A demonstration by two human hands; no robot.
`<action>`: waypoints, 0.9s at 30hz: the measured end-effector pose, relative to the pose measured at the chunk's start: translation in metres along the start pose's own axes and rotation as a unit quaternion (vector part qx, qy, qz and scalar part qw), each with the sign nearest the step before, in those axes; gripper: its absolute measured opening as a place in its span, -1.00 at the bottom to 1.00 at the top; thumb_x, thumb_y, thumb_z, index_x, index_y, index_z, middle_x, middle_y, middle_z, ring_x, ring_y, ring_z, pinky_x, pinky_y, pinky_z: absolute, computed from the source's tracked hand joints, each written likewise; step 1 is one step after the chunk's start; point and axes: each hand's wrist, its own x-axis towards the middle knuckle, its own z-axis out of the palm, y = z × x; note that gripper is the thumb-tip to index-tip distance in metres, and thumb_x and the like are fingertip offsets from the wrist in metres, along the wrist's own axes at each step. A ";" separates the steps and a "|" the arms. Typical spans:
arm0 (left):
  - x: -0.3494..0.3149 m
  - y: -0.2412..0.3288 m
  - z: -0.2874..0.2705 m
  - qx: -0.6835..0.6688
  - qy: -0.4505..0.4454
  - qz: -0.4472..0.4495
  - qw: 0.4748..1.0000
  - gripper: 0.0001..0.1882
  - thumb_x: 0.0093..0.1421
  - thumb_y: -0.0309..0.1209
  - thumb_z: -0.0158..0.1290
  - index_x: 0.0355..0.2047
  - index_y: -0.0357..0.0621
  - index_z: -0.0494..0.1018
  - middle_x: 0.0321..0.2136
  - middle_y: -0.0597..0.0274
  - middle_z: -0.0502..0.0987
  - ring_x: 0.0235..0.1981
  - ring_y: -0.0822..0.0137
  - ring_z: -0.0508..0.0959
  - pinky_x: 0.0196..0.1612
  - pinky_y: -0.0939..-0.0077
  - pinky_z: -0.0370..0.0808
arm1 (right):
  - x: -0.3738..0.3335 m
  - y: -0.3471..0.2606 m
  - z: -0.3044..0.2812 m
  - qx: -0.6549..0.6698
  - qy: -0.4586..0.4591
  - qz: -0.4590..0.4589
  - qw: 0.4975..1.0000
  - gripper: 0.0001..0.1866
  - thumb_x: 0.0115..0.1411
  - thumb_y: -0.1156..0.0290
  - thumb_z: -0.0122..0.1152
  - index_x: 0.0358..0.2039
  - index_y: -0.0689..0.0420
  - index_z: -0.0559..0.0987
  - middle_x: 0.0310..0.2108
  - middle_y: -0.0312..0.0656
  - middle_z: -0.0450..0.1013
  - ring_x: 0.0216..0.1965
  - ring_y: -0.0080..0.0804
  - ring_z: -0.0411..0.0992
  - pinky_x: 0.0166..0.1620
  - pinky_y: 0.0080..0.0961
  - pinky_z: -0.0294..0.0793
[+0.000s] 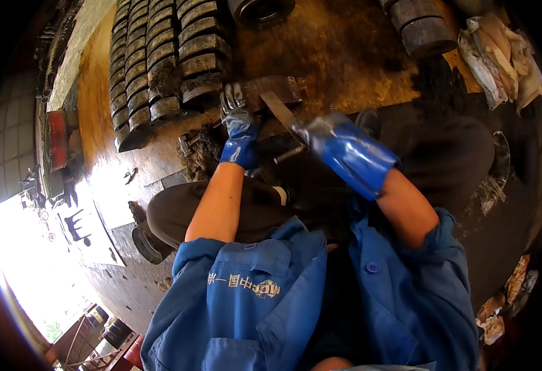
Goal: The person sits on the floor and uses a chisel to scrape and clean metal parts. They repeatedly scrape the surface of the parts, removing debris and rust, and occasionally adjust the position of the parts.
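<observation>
A dark curved metal piece [283,91], like a bearing shell, lies on the worn brown board in front of me. My left hand [240,123], in a blue and grey glove, is at its left end with fingers stretched out. Whether the thumb touches the piece is hidden. My right hand [339,145], in a matching glove, is closed around the handle end of a flat-bladed scraper [277,109]. Its blade points up and left, with the tip over the curved piece. Below the blade, a short rod [289,154] lies between my hands.
Long rows of stacked curved pieces [187,49] stand at the far left. Another stack [422,28] is at the far right, beside crumpled cloth [499,59]. A dark ring [261,7] lies at the far edge. Dirty fibre [200,154] lies left of my left hand.
</observation>
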 end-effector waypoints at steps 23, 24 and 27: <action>0.012 0.008 0.003 0.027 -0.005 0.088 0.996 0.06 -0.01 0.00 0.29 0.46 -0.02 0.09 0.42 -0.11 0.11 0.46 -0.15 0.04 0.49 -0.07 -0.05 | 0.011 0.057 0.009 0.343 0.033 0.019 0.939 -0.80 0.36 0.29 0.16 -0.17 0.12 0.64 -0.30 -0.11 0.59 -0.20 -0.41 0.59 -0.22 -0.48 0.58; 0.015 0.004 0.007 0.045 0.017 0.100 0.994 0.05 -0.01 -0.02 0.29 0.45 -0.02 0.10 0.42 -0.12 0.12 0.46 -0.15 0.05 0.49 -0.08 -0.05 | 0.014 0.082 0.017 0.425 0.032 0.028 0.904 -0.80 0.36 0.27 0.20 -0.18 0.10 0.66 -0.30 -0.14 0.59 -0.19 -0.48 0.60 -0.24 -0.53 0.59; 0.008 0.005 0.007 0.003 -0.015 0.051 0.999 0.08 -0.02 -0.02 0.32 0.44 -0.13 0.09 0.43 -0.11 0.09 0.46 -0.15 0.03 0.50 -0.06 -0.05 | 0.014 0.082 0.013 0.263 0.034 -0.014 0.964 -0.71 0.36 0.27 0.20 -0.01 0.16 0.50 -0.15 -0.03 0.50 -0.12 -0.38 0.58 -0.13 -0.47 0.60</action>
